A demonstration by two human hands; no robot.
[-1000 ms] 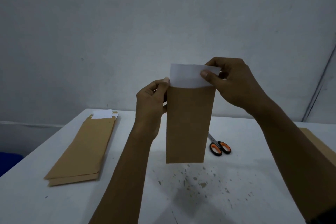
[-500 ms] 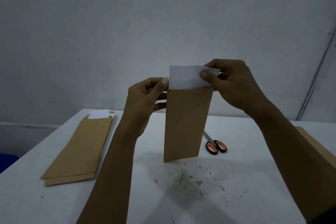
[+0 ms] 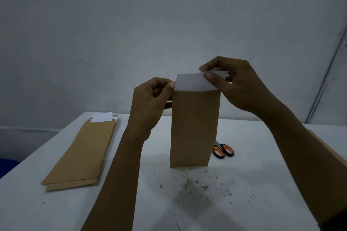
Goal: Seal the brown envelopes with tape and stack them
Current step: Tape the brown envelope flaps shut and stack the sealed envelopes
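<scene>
I hold a brown envelope (image 3: 193,129) upright above the white table (image 3: 262,193), its lower edge just over the tabletop. A white sheet (image 3: 191,83) sticks out of its top. My left hand (image 3: 150,99) pinches the envelope's upper left edge. My right hand (image 3: 236,84) pinches the white sheet's upper right corner between thumb and fingers. A stack of brown envelopes (image 3: 82,154) lies flat on the table's left side, with white paper (image 3: 102,117) showing at its far end.
Orange-handled scissors (image 3: 223,150) lie on the table behind the held envelope, partly hidden by it. More brown paper (image 3: 326,148) shows at the right edge behind my right forearm. Dark specks mark the tabletop in front. A grey wall stands behind.
The envelope has dropped slightly toward the table and both hands have come down with it; the grips look the same.
</scene>
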